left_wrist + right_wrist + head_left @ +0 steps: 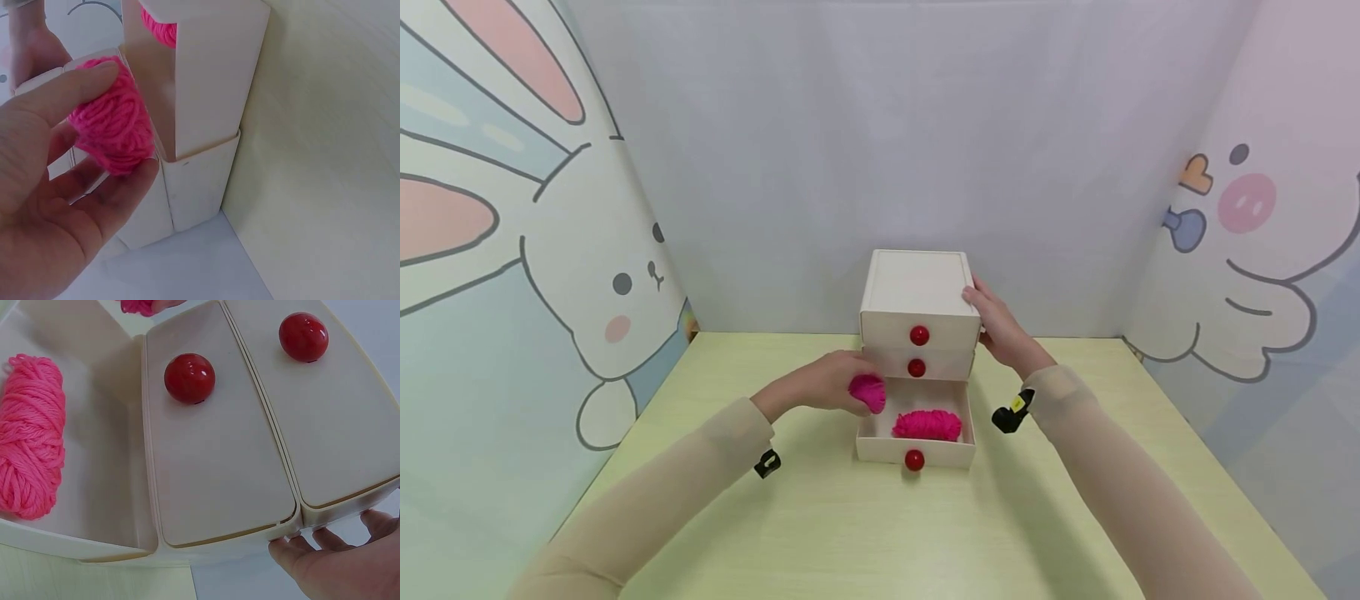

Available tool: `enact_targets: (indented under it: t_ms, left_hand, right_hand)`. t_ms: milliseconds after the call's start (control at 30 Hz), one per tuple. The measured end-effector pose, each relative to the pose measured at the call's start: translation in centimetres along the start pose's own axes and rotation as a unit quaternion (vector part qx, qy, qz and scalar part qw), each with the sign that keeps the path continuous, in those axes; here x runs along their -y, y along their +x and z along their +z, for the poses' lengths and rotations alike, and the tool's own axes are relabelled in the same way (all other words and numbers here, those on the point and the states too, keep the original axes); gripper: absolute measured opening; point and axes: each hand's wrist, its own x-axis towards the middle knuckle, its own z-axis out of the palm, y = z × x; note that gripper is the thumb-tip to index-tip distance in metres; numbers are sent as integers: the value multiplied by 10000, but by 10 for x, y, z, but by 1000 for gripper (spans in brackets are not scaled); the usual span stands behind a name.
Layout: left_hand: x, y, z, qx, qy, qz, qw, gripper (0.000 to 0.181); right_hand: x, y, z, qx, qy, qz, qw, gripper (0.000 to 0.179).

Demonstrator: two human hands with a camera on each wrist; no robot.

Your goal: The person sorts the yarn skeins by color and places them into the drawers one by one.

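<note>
A pink yarn skein [115,119] is gripped between the thumb and fingers of my left hand [831,382], held at the left side of the pulled-out bottom drawer [880,450]. Inside that drawer lies a second pink yarn skein [927,425], lengthwise along the front. My right hand [1003,327] rests against the right side of the white drawer cabinet [917,283], its fingers along the wall and near the top edge. In the right wrist view those fingertips [284,550] touch the cabinet's side. The two upper drawers are closed.
Each drawer front has a round red knob [919,335]. The cabinet stands on a pale wooden table [820,533], before a light grey curtain [910,150]. Printed cartoon panels [580,275] flank the table on both sides. A black wrist strap [1011,412] hangs at the right sleeve.
</note>
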Motion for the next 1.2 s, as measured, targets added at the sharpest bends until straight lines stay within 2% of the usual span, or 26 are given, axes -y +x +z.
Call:
enact_targets:
  t_ms: [267, 433, 667, 933, 1200]
  left_hand:
    - [-10, 16, 18, 148, 246, 352, 9990, 40]
    - [-14, 22, 25, 241, 342, 351, 9985, 39]
    - [-15, 29, 36, 423, 754, 411, 9954, 43]
    - [-13, 39, 51, 442, 1130, 284, 9922, 35]
    - [-12, 43, 63, 416, 1409, 400, 9883, 34]
  right_hand:
    - [0, 1, 0, -17, 32, -9, 10000, 68]
    - [1, 0, 0, -15, 18, -16, 10000, 68]
    - [-1, 0, 0, -32, 15, -13, 10000, 68]
    - [1, -2, 1, -33, 31, -10, 10000, 67]
    - [3, -4, 2, 12, -27, 10, 10000, 68]
